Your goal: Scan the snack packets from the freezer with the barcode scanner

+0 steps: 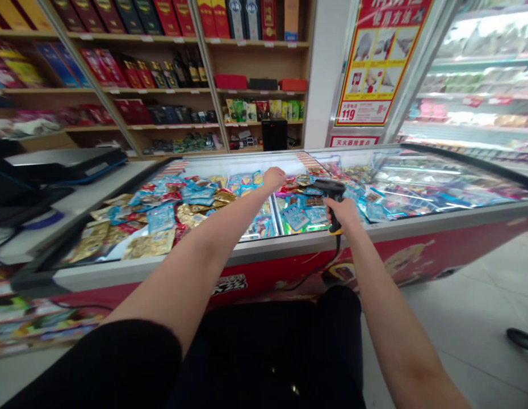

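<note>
Barcode scanner (333,192) sits upright in the right hand (341,213), its long grip running roughly vertically through the fist and its black head tipping forward, away from the person, over the glass top of a chest freezer (230,259). The fingers wrap tightly around the grip, leaving the yellow lower end showing beneath the fist. A black cable (319,268) drops from that end and loops down across the freezer's red front panel (285,279).

Scanner and right hand are above the right part of the freezer, just beyond its front rim, with blue packets (296,218) below them. The left hand (273,179) is stretched out farther along, near the freezer's back edge and to the left of the scanner, well apart from the right hand. Its fingers are bunched and point down toward the packets; whether they pinch anything cannot be told.

Gold packets (149,245) lie in the freezer's left part. Left of the freezer is a worktop (96,196) bearing a black machine (63,166). Beyond the freezer stand shelves (259,91) of boxed goods; to its right is a display fridge (472,85).
</note>
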The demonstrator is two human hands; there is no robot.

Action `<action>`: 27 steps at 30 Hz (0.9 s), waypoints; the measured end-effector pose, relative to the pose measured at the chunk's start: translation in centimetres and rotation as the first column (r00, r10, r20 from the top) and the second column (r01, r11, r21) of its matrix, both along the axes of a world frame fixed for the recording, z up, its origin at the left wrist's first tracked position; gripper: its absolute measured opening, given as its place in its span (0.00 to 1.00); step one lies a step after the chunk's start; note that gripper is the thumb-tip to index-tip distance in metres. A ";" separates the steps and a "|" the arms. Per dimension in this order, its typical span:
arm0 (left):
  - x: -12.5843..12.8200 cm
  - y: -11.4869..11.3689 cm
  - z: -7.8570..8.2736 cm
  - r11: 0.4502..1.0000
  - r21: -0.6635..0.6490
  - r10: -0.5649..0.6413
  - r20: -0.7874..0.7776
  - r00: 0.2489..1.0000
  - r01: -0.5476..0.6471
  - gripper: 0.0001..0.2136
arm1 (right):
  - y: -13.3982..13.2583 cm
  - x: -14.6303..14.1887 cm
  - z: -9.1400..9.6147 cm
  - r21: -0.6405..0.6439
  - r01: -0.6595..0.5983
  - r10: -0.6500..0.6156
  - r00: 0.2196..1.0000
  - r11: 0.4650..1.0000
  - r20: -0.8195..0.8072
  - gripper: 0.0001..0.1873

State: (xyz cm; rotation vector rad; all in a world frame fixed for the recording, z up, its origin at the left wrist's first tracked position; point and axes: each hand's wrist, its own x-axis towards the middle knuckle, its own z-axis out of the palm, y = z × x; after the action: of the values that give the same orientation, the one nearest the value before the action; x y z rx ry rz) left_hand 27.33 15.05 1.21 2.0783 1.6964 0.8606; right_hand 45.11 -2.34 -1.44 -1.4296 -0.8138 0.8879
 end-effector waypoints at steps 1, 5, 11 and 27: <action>-1.3 -0.1 -0.2 1.000 0.001 0.001 -0.035 0.999 -0.001 0.12 | 0.1 -0.9 0.1 -0.002 -0.022 0.022 1.000 1.000 0.008 0.11; -7.1 -0.9 -0.8 0.998 0.006 0.061 -0.196 0.979 -0.061 0.18 | 0.7 -4.6 0.2 -0.010 -0.109 0.109 0.993 0.994 0.039 0.13; -15.8 -2.0 -2.3 0.987 -0.005 0.132 -0.536 0.834 -0.159 0.26 | 1.4 -9.9 0.3 -0.031 -0.245 0.247 0.965 0.969 0.088 0.14; -16.8 -6.0 -1.3 0.952 -0.288 -0.268 -0.625 0.733 0.102 0.21 | 0.6 -16.3 0.4 -0.098 -0.361 0.374 0.895 0.927 0.244 0.15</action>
State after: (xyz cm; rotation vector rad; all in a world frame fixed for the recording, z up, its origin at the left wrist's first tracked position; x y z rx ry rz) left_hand 10.50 9.05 -0.12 2.4836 1.7236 -0.1927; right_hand 28.79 -1.78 -1.03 -1.4793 -1.3002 1.0229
